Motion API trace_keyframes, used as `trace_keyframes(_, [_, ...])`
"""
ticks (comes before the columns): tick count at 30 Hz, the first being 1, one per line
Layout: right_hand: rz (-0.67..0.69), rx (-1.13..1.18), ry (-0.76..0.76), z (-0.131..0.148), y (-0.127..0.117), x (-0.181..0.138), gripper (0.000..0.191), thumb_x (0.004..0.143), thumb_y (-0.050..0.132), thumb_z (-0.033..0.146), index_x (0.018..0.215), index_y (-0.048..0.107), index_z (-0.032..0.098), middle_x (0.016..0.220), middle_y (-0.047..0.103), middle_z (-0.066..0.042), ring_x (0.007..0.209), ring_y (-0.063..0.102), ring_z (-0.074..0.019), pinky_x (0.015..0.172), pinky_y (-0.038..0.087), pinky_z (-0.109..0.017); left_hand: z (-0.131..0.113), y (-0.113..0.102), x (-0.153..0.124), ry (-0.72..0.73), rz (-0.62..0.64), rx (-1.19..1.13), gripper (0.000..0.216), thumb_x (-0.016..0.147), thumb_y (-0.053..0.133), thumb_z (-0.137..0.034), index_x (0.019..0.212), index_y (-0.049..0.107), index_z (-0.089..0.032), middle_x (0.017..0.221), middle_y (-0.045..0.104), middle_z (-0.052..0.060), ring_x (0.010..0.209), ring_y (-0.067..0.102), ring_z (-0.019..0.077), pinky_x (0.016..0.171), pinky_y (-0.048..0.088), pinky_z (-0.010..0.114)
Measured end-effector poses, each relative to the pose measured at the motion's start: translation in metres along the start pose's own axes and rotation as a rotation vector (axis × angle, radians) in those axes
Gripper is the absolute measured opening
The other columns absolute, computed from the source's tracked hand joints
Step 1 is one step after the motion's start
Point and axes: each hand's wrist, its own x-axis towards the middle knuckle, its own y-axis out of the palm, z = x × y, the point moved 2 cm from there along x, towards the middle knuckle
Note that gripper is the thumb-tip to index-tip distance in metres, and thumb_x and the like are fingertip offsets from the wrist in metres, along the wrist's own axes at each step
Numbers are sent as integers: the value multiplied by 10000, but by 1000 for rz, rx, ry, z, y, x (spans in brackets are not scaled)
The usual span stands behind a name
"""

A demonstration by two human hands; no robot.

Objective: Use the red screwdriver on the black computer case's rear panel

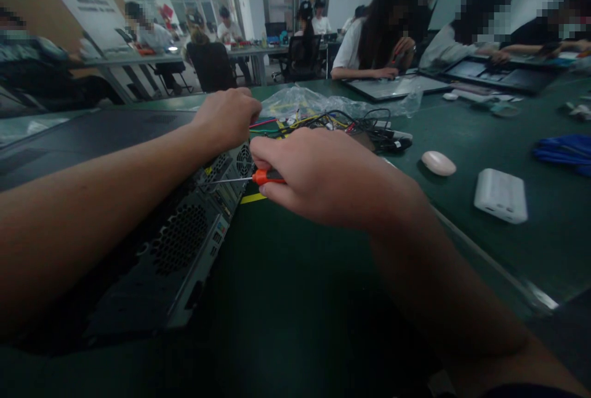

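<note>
A black desktop computer case (92, 133) lies on its side at the left, with its grey rear panel of vents and ports facing right. My right hand (318, 176) is closed round the orange and black handle of a screwdriver (261, 177). The thin metal shaft points left, and its tip reaches the rear panel near the expansion slots; whether it sits in a screw is too small to tell. Over the far corner of the case, my left hand (228, 116) has its fingers curled down on the edge, the fingertips partly hidden.
Behind my hands lie a tangle of cables (341, 121) and clear plastic wrap (300, 101). Toward the right are a pink oval case (438, 163), a white box-shaped device (501, 195) and a blue bundle (566, 153). Across the green table (286, 281), people work on flat panels.
</note>
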Motion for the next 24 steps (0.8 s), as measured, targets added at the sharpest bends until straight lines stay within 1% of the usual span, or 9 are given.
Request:
trace_keyframes(2, [-2,2,-3,0,0,0,328,1102,581,288,1379,704,161,1106,821,-127,930,708,-260,712,307,-357,-2,-1,-1,-12,11,-2,362,879,594,-163,1148,838,-169,1291,772,188,1187,748,367,917,558,447])
trace_keyframes(5, [-8,8,-8,-1,0,-1,345,1105,578,282,1403,700,160,1133,827,-130,957,713,-258,726,329,-351,-5,-6,-4,-96,21,-21,383,857,627,-161,1168,840,-228,1231,807,139,1172,746,343,925,548,435])
trace_keyframes(7, [-2,6,-5,-1,0,-1,353,1104,582,290,1410,704,161,1131,828,-131,961,716,-259,729,335,-351,-7,-9,-7,-131,22,-23,388,874,624,-165,1191,838,-225,1190,813,136,1147,743,334,904,537,433])
trace_keyframes(10, [-5,-1,-1,-1,-1,-1,363,1100,588,294,1412,721,166,1121,827,-127,952,719,-260,738,344,-355,-8,-10,-9,-134,14,14,370,914,586,-160,1196,825,-183,1145,808,158,1077,742,310,837,513,416])
trace_keyframes(11, [-7,-2,0,-1,-1,-1,363,1100,586,298,1406,731,166,1114,825,-125,948,719,-260,742,347,-357,-7,-10,-9,-139,5,24,363,923,577,-160,1189,823,-183,1123,805,158,1064,740,305,827,508,412])
trace_keyframes(12, [-7,-2,2,-1,-2,0,362,1102,584,306,1395,742,165,1102,825,-124,942,719,-261,745,350,-359,-7,-9,-8,-100,16,12,368,947,566,-177,1214,819,-193,1112,803,153,1065,737,301,822,507,405])
trace_keyframes(15, [14,0,12,0,-3,1,368,1119,557,350,1339,783,159,1036,824,-125,910,708,-260,740,344,-369,-4,-6,-6,-119,-8,-31,353,922,583,-169,1170,827,-224,1066,798,147,1051,742,306,841,514,411])
trace_keyframes(20, [16,11,14,1,-3,1,413,1160,481,387,1246,807,150,1001,821,-129,891,694,-254,753,342,-381,-1,-4,-3,-93,-34,-104,363,891,609,-168,1169,834,-231,1088,804,127,1163,727,318,952,517,410])
trace_keyframes(24, [3,7,9,2,-2,-1,342,1111,590,368,1342,722,154,1068,814,-109,938,703,-247,742,344,-356,-3,-6,-3,-81,-20,-73,361,890,595,-171,1157,834,-209,1227,792,174,1179,736,356,934,528,445])
